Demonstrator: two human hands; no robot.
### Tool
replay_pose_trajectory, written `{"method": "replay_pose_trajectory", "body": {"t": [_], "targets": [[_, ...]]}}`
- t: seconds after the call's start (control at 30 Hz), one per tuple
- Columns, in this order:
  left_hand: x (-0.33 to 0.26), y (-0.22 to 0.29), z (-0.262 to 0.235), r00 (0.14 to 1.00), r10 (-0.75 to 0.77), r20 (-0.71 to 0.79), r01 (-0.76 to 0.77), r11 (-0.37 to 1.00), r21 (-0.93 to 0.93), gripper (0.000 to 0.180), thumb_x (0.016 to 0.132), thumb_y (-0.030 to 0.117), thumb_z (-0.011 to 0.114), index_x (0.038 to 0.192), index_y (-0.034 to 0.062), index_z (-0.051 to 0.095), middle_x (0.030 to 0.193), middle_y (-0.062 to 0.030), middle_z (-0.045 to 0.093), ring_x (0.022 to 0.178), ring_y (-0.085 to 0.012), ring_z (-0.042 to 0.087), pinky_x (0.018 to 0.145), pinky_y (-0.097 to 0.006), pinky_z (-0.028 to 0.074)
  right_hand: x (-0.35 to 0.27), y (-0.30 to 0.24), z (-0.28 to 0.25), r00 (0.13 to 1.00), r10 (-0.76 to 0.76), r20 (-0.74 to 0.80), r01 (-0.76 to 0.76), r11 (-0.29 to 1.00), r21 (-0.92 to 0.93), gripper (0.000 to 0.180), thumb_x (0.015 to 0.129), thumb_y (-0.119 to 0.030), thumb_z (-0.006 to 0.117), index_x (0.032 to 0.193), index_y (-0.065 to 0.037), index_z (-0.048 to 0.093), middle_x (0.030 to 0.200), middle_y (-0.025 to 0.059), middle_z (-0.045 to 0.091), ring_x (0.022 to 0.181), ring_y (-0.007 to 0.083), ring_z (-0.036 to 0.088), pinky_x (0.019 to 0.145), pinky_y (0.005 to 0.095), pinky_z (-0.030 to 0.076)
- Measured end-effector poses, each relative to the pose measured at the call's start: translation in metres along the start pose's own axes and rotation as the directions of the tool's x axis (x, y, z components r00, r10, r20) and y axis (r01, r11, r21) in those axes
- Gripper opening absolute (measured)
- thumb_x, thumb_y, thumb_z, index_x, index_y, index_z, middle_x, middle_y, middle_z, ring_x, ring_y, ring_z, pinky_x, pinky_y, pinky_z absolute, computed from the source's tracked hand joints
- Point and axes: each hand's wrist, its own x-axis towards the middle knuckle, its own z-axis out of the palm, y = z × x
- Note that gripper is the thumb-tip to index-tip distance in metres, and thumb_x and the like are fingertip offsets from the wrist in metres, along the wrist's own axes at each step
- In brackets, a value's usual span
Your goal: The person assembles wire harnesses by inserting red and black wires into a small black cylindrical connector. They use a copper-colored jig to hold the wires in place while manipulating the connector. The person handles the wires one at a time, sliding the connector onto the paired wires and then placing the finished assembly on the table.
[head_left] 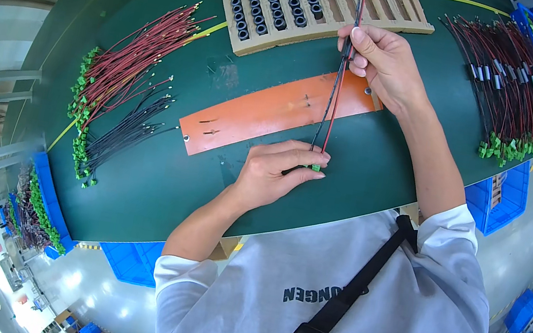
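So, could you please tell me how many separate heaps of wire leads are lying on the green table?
3: a red heap at the left, a black heap just below it, and a mixed red-and-black heap at the right. More may lie hidden beyond the table's edge.

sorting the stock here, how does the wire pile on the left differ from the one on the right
The left wire pile lies loose and fanned, red wires apart from black; the right wire pile is denser, colours mixed. The right pile's wires carry small pale sleeves; none show on the left pile. Both have green connectors at one end.

Light grey short-sleeved shirt, dark lettering, black strap with what looks like a buckle.
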Motion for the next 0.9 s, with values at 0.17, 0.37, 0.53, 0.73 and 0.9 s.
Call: {"method": "replay_pose_trajectory", "body": {"t": [0.17, 0.37, 0.53, 0.73, 0.9], "targets": [[0.000, 0.002, 0.005, 0.998, -0.062, -0.004, 0.062, 0.997, -0.053, 0.027, 0.081, 0.001, 0.082, 0.108, 0.0037, 0.078, 0.105, -0.0106, 0.077, 0.091, -0.0202, 0.075, 0.079, -0.030, 0.062, -0.002, 0.001, 0.001, 1.000, 0.000, -0.008, 0.000, 1.000, -0.030, 0.035, 0.101, -0.026, 0.069, 0.116, 0.005, 0.070, 0.089, 0.0035, 0.065, 0.068, 0.0054, 0.051, 0.060, 0.0206, 0.043], [-0.001, 0.001, 0.006, 0.998, -0.062, 0.000, 0.062, 0.997, -0.055, 0.028, 0.081, 0.001, 0.081, 0.109, 0.0035, 0.078, 0.108, -0.0111, 0.077, 0.090, -0.0203, 0.075, 0.080, -0.031, 0.062, -0.001, 0.004, 0.001, 1.000, -0.003, 0.012, 0.003, 1.000, -0.001, 0.033, 0.101, -0.029, 0.068, 0.112, 0.002, 0.070, 0.091, 0.0038, 0.066, 0.068, 0.0057, 0.052, 0.061, 0.0197, 0.043], [-0.001, 0.000, 0.003, 0.996, -0.084, 0.025, 0.086, 0.992, -0.090, 0.030, 0.081, 0.003, 0.082, 0.111, 0.0032, 0.076, 0.110, -0.0110, 0.076, 0.095, -0.0212, 0.075, 0.084, -0.032, 0.060, -0.007, -0.001, 0.002, 0.989, 0.041, 0.139, -0.045, 0.999, 0.031, 0.035, 0.105, -0.033, 0.062, 0.117, -0.001, 0.065, 0.096, 0.0076, 0.069, 0.067, 0.0072, 0.051, 0.060, 0.0203, 0.043], [0.005, 0.003, -0.002, 0.992, -0.101, 0.081, 0.110, 0.986, -0.122, 0.028, 0.085, 0.002, 0.079, 0.112, 0.0029, 0.073, 0.114, -0.0108, 0.075, 0.100, -0.0220, 0.073, 0.088, -0.033, 0.058, -0.010, -0.001, 0.009, 0.970, 0.008, 0.243, -0.056, 0.980, 0.192, 0.035, 0.108, -0.029, 0.056, 0.126, 0.000, 0.062, 0.100, 0.0124, 0.069, 0.072, 0.0085, 0.051, 0.065, 0.0225, 0.045], [0.003, 0.003, -0.001, 0.988, -0.133, 0.077, 0.141, 0.985, -0.100, 0.024, 0.093, 0.003, 0.072, 0.117, 0.0017, 0.067, 0.114, -0.0136, 0.074, 0.101, -0.0221, 0.072, 0.090, -0.034, 0.057, -0.010, -0.001, 0.008, 0.956, 0.031, 0.291, -0.103, 0.966, 0.236, 0.035, 0.106, -0.025, 0.059, 0.129, 0.001, 0.062, 0.102, 0.0105, 0.069, 0.077, 0.0090, 0.052, 0.070, 0.0231, 0.046]]}}
